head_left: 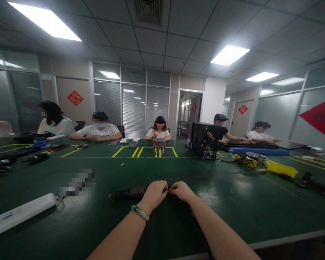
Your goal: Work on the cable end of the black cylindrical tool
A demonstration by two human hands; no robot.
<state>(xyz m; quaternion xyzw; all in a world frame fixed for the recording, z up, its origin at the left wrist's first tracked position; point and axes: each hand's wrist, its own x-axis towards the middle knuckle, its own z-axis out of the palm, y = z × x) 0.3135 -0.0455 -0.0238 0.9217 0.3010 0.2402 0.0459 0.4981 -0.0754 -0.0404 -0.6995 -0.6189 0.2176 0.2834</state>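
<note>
A dark, slim, tube-shaped tool, by its look an electric screwdriver [127,193], lies on the green table with its narrow tip to the left. My left hand [155,195] is closed over its rear part, hiding that end; a pale green bangle [140,212] circles the wrist. Close beside it, my right hand [181,191] is pinched at the tool's back end, where the black cord [196,220] seems to begin. That cord runs down under my right forearm toward the table's near edge. What exactly sits between the fingertips is too small to make out.
A white power strip [24,213] lies at left, next to a blurred-out patch. Across the green table [103,231] stand a black computer case [204,141], a yellow item [281,169] and a long blue box [260,150]. Several people sit along the far side.
</note>
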